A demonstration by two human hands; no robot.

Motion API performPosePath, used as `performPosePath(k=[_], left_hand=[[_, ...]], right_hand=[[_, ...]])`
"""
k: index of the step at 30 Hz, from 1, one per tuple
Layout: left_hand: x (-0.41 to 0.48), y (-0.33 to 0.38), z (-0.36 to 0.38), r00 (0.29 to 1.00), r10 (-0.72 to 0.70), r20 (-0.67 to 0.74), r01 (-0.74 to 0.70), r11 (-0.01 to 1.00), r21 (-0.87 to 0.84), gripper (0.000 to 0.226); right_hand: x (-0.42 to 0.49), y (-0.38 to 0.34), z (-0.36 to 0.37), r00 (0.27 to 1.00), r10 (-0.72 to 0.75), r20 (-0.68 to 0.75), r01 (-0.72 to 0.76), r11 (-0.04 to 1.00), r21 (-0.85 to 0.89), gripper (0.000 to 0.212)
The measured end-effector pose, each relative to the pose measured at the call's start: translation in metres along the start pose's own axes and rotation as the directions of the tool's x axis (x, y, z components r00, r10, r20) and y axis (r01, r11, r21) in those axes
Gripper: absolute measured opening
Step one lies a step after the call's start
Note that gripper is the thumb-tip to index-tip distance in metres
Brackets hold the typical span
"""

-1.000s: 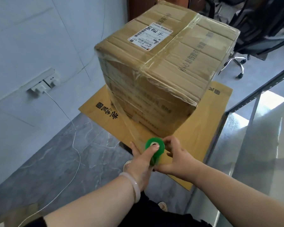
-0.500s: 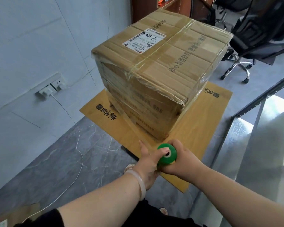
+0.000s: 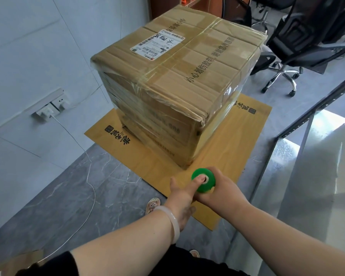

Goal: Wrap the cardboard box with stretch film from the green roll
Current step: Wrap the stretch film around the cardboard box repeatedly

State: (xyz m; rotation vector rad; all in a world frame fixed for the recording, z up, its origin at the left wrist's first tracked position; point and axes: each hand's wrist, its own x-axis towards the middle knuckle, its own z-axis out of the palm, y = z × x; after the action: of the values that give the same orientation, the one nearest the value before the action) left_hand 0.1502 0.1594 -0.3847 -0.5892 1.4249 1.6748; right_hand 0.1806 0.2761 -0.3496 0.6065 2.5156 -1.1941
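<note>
Two hands work low and close to the camera. The right hand (image 3: 222,189) curls its fingers round the small round green roll (image 3: 210,184). The left hand (image 3: 181,196) only plugs its thumb tip into the core hole, with the index finger straight and the rest loose, so it grips nothing. A pale bangle (image 3: 174,222) sits on the left wrist. The roll is just off the near bottom corner of the big brown cardboard box (image 3: 177,86), above the flat tan cardboard sheet (image 3: 229,150) the box stands on. The sheet lies on a grey marbled floor (image 3: 68,186). Clear stretch film (image 3: 227,104) already shines and wrinkles over the box's side faces and laps its top edges. The strip from roll to box is too faint to trace. Likely step: running a low band round this near corner. To do it well, let the roll spin on the thumb as an axle and brake it with the right hand. Pull the film taut before turning, hug the corner and overlap the band above. Hold the core upright so the film doesn't rope, and stay clear of the sheet's edge. The top face with the white shipping label (image 3: 157,44) looks mostly unwrapped, though I can't be sure. A white wall socket (image 3: 48,111) is further left, and a black office chair (image 3: 299,46) stands behind the box.
</note>
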Motion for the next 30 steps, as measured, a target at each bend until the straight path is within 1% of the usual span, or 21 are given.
performPosePath(k=[6,7,10,12,13,16,18,19,20,22,23,24,26,27,28,30], left_hand=[[0.013,-0.002,0.015,1.0,-0.013,-0.009,0.013,1.0,0.019,0.105],[0.015,0.0,0.016,1.0,-0.022,-0.002,0.022,1.0,0.02,0.105],[0.019,0.01,0.021,0.999,-0.041,0.033,0.04,0.999,0.037,0.12],[0.025,0.015,0.026,0.997,-0.051,0.051,0.049,0.998,0.027,0.122],[0.029,0.017,0.028,0.996,-0.054,0.064,0.053,0.998,0.023,0.122],[0.04,0.026,0.035,0.993,-0.058,0.102,0.055,0.998,0.025,0.125],[0.044,0.03,0.035,0.991,-0.064,0.121,0.062,0.998,0.025,0.131],[0.044,0.03,0.035,0.988,-0.08,0.135,0.075,0.996,0.038,0.13],[0.043,0.029,0.037,0.982,-0.103,0.155,0.095,0.994,0.062,0.122],[0.041,0.028,0.041,0.968,-0.157,0.195,0.142,0.986,0.088,0.097],[0.042,0.028,0.043,0.963,-0.168,0.212,0.154,0.985,0.081,0.091],[0.042,0.03,0.044,0.96,-0.174,0.221,0.163,0.984,0.067,0.096],[0.047,0.035,0.046,0.958,-0.175,0.228,0.171,0.985,0.036,0.117],[0.048,0.038,0.047,0.96,-0.164,0.228,0.164,0.986,0.019,0.115],[0.049,0.042,0.048,0.963,-0.157,0.219,0.16,0.987,0.002,0.107],[0.051,0.045,0.049,0.965,-0.157,0.208,0.164,0.986,-0.015,0.094]], right_hand=[[0.002,0.023,-0.011,0.999,0.035,-0.01,-0.034,0.999,0.019,0.065],[0.003,0.025,-0.013,1.0,0.021,-0.006,-0.021,0.999,0.031,0.066],[0.011,0.028,-0.023,0.997,-0.044,0.055,0.039,0.996,0.086,0.069],[0.019,0.027,-0.03,0.991,-0.089,0.099,0.082,0.994,0.076,0.077],[0.024,0.027,-0.034,0.989,-0.104,0.1,0.098,0.993,0.067,0.079],[0.039,0.026,-0.045,0.992,-0.118,0.036,0.116,0.993,0.033,0.065],[0.045,0.027,-0.051,0.995,-0.099,0.027,0.1,0.995,-0.028,0.063],[0.048,0.028,-0.054,0.996,-0.087,0.03,0.089,0.995,-0.049,0.064],[0.051,0.029,-0.056,0.997,-0.071,0.032,0.073,0.995,-0.061,0.065],[0.055,0.029,-0.057,0.999,-0.041,0.024,0.042,0.997,-0.065,0.066],[0.057,0.029,-0.058,0.999,-0.033,0.015,0.033,0.998,-0.056,0.066],[0.059,0.028,-0.058,1.0,-0.03,0.001,0.03,0.999,-0.039,0.066],[0.061,0.029,-0.059,0.999,-0.038,-0.024,0.038,0.999,0.001,0.067],[0.062,0.029,-0.062,0.999,-0.045,-0.013,0.045,0.999,0.013,0.07],[0.063,0.03,-0.067,0.998,-0.051,0.027,0.05,0.999,0.021,0.076],[0.07,0.032,-0.079,0.984,-0.055,0.167,0.053,0.998,0.015,0.087]])
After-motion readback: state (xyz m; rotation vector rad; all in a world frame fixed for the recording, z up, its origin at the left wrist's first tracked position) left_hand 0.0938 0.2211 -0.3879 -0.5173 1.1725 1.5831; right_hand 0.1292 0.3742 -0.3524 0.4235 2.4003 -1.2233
